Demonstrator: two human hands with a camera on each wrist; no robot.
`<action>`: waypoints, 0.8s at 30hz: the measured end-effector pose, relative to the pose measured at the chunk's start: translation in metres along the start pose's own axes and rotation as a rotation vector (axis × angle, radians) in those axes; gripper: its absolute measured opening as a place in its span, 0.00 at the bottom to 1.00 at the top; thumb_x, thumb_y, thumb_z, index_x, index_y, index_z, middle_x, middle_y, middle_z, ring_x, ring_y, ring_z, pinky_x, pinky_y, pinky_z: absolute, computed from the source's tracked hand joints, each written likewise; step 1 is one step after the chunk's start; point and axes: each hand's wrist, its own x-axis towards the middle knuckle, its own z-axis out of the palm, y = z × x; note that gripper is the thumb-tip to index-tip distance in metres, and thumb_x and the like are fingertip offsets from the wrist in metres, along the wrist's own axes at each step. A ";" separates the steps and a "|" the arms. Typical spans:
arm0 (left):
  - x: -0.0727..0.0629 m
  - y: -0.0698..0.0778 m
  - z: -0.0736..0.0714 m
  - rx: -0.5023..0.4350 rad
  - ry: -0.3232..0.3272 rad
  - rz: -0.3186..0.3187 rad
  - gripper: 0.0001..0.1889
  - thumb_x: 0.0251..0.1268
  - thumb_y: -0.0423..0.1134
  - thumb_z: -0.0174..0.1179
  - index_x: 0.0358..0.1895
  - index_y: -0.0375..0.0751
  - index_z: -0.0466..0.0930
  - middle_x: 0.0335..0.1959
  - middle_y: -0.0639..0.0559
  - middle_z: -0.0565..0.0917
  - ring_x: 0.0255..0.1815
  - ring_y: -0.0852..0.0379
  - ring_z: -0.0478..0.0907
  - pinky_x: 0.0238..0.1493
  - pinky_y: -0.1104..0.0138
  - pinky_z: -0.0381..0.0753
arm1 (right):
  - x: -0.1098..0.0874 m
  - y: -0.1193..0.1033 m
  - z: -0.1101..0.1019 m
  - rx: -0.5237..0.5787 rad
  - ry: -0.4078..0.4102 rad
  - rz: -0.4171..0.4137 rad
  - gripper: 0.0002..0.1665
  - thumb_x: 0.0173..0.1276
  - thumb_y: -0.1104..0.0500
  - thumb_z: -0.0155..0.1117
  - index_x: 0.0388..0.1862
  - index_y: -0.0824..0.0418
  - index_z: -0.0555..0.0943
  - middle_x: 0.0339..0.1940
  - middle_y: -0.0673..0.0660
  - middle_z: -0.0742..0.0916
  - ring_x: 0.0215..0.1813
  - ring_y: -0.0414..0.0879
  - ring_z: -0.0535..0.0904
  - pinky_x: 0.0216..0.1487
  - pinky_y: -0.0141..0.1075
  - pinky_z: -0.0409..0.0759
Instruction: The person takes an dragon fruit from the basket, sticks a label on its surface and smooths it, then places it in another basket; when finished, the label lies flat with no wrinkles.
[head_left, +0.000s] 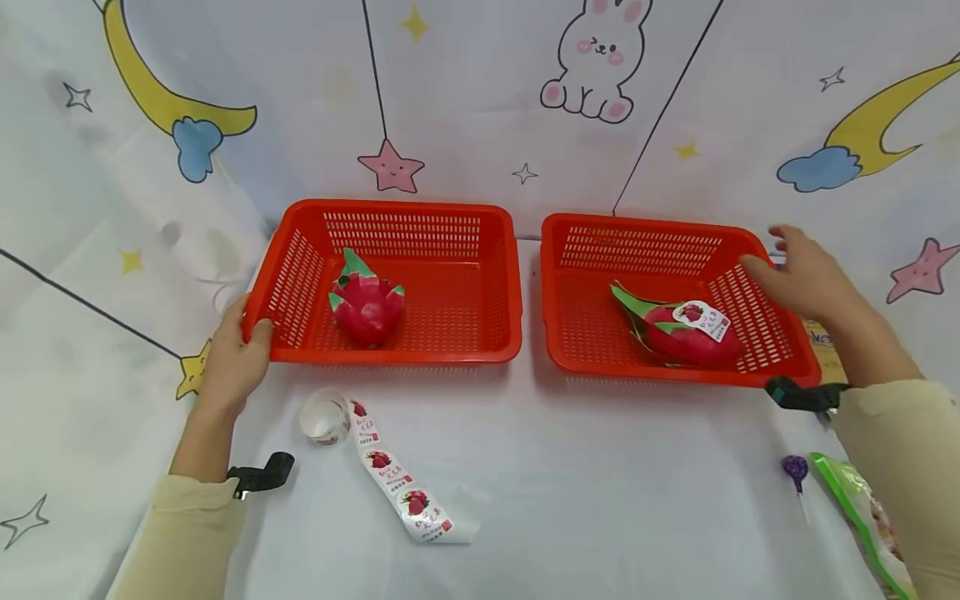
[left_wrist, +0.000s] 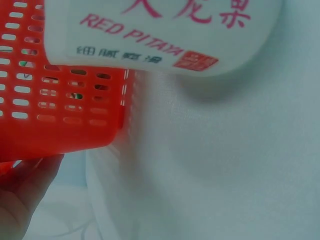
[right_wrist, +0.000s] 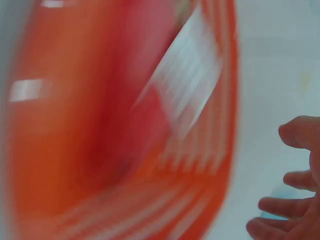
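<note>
Baskets [head_left: 438,357]: two, one pitaya [head_left: 367,315] apiece. Left hand [head_left: 236,358] grips the left one at 8 o'clock, right hand's [head_left: 808,275] spread loose, got nothing, near the other's 2 o'clock, plus one sticker roll [head_left: 324,419] at the left's 7

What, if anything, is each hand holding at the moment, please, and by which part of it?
The left hand grips the left red basket by its left end, near the front corner; the right hand holds nothing.
</note>
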 end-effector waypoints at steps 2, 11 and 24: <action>-0.001 0.000 -0.001 -0.002 0.001 0.006 0.33 0.82 0.45 0.38 0.84 0.42 0.41 0.78 0.33 0.62 0.69 0.36 0.66 0.67 0.37 0.72 | 0.011 -0.053 0.003 0.002 0.007 -0.100 0.51 0.78 0.39 0.50 0.83 0.66 0.42 0.78 0.78 0.60 0.70 0.77 0.62 0.62 0.72 0.71; 0.001 -0.001 -0.002 -0.044 -0.020 0.053 0.31 0.82 0.44 0.38 0.83 0.40 0.46 0.72 0.32 0.68 0.64 0.41 0.70 0.52 0.65 0.70 | 0.033 -0.281 0.121 0.066 -0.302 -0.521 0.48 0.74 0.39 0.59 0.83 0.58 0.54 0.81 0.61 0.67 0.80 0.57 0.63 0.76 0.56 0.68; 0.002 -0.002 -0.003 -0.111 0.029 0.057 0.31 0.81 0.41 0.39 0.82 0.38 0.49 0.72 0.32 0.68 0.64 0.40 0.70 0.61 0.54 0.72 | 0.023 -0.390 0.241 -0.026 -0.376 -0.465 0.67 0.60 0.31 0.70 0.84 0.52 0.41 0.72 0.61 0.69 0.68 0.53 0.72 0.64 0.48 0.81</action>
